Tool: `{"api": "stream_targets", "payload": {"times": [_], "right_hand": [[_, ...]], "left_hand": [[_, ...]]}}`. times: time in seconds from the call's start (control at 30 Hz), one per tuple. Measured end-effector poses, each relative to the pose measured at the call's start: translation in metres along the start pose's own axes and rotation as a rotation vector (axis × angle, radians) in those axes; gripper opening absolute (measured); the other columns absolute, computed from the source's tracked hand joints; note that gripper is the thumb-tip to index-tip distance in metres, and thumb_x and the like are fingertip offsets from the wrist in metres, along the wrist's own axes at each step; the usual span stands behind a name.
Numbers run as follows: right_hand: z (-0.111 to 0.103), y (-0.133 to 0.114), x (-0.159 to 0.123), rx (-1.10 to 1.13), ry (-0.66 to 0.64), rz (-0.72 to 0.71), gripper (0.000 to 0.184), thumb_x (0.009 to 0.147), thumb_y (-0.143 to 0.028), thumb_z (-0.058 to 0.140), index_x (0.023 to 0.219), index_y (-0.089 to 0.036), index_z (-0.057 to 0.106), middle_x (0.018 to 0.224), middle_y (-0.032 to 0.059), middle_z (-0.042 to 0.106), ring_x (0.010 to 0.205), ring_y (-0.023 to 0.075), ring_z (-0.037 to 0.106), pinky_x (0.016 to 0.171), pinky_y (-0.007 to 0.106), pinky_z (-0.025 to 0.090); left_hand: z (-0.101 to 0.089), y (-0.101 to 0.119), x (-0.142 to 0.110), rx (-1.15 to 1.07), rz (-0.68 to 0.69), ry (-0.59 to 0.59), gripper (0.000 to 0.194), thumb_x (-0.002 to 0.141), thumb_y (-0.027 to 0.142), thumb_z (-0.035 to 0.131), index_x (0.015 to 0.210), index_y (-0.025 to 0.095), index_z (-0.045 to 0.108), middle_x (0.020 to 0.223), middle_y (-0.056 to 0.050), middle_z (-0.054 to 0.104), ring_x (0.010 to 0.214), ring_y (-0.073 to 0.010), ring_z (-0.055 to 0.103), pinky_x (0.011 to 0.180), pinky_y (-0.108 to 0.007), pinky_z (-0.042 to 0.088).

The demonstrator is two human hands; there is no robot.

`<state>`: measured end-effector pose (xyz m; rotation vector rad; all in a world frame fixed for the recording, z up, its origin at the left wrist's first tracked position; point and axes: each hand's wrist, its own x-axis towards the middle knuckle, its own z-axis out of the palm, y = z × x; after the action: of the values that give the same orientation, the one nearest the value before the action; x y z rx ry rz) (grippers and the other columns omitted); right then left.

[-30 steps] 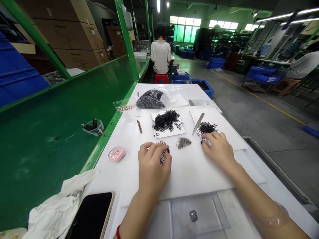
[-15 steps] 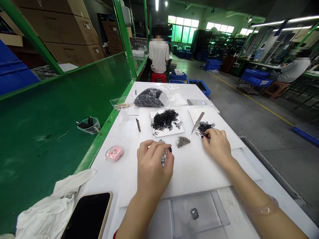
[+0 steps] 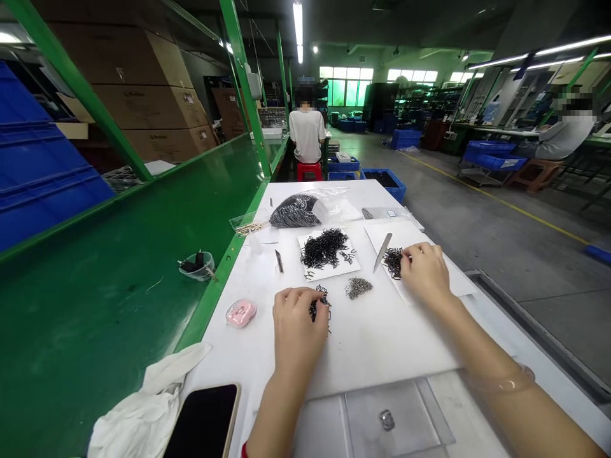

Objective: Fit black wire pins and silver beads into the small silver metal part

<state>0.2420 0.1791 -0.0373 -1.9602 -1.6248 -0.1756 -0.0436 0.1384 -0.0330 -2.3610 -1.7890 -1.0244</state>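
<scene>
My left hand (image 3: 300,326) is curled over the white work sheet, thumb and fingertips together at a cluster of small black bent pieces (image 3: 321,291); what the pinch holds is too small to make out. At the right, the fingertips of my right hand (image 3: 428,275) are closed at the edge of a black heap of bent pieces (image 3: 392,263), partly hiding it. Beside this heap lie metal tweezers (image 3: 382,252). A larger heap of the same black pieces (image 3: 324,248) lies on a white card. Nearer me is a small pile of tiny metallic parts (image 3: 358,288).
A plastic bag of black pieces (image 3: 296,211) lies at the back. Leftward are a pink case (image 3: 241,313), a dark blade-like piece (image 3: 279,261), a phone (image 3: 203,423) and white cloth (image 3: 138,413). A clear tray (image 3: 405,420) lies in front. People sit farther off.
The camera view has shifted, so the table sits lower in the picture. My left fingertips have come down to the black cluster. My right hand stays at the right heap.
</scene>
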Motion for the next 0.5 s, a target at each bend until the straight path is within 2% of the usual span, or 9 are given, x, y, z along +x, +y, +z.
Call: {"api": "stream_targets", "payload": {"times": [0.07,0.17,0.33,0.5], "right_hand": [[-0.006,0.000,0.005,0.080,-0.020,0.018,0.031,0.095,-0.035,0.058,0.119,-0.016,0.059,0.124,0.0103,0.058,0.110,0.0223,0.059,0.093,0.045,0.052],[-0.006,-0.013,0.007,0.241,-0.145,0.016,0.035,0.095,-0.034,0.058,0.124,-0.015,0.056,0.123,0.0102,0.059,0.104,0.0210,0.061,0.087,0.041,0.056],[0.003,-0.041,0.010,0.378,-0.375,0.043,0.030,0.095,-0.035,0.057,0.117,-0.015,0.059,0.115,0.0087,0.062,0.098,0.0186,0.063,0.085,0.039,0.056],[-0.003,-0.045,0.021,0.448,-0.483,0.151,0.029,0.095,-0.035,0.057,0.116,-0.016,0.060,0.117,0.0088,0.062,0.100,0.0190,0.062,0.087,0.040,0.055]], "left_hand": [[-0.001,0.001,-0.001,0.037,-0.071,-0.015,0.028,0.094,0.034,0.059,0.117,0.018,0.061,0.124,-0.009,0.060,0.110,-0.0230,0.060,0.094,-0.046,0.052],[-0.004,0.003,-0.003,0.085,-0.117,-0.059,0.031,0.094,0.035,0.059,0.120,0.018,0.059,0.129,-0.010,0.057,0.115,-0.0249,0.058,0.096,-0.048,0.051],[-0.010,0.010,-0.004,0.138,-0.075,-0.154,0.032,0.094,0.034,0.060,0.122,0.019,0.059,0.133,-0.010,0.055,0.116,-0.0253,0.057,0.096,-0.048,0.051],[-0.011,0.017,-0.003,0.186,-0.044,-0.241,0.033,0.093,0.035,0.060,0.123,0.019,0.058,0.135,-0.011,0.054,0.118,-0.0259,0.056,0.098,-0.049,0.050]]}}
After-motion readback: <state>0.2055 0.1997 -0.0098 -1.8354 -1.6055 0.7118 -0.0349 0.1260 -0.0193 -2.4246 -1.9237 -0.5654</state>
